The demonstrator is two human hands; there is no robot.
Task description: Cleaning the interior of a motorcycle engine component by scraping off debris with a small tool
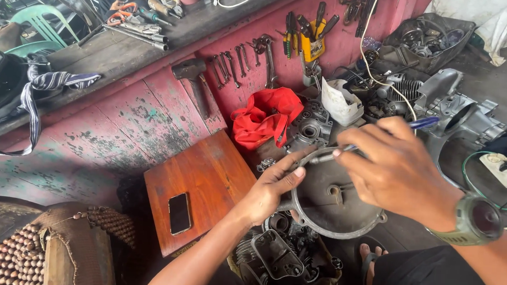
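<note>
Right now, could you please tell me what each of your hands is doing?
Left hand: closed on the rim of the round grey metal engine cover.
Right hand: closed around a blue-handled metal screwdriver, tip at the cover's rim.

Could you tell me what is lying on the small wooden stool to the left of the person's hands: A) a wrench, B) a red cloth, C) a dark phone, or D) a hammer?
C: a dark phone lies flat on the wooden stool; the red cloth sits beyond it on the floor.
</note>
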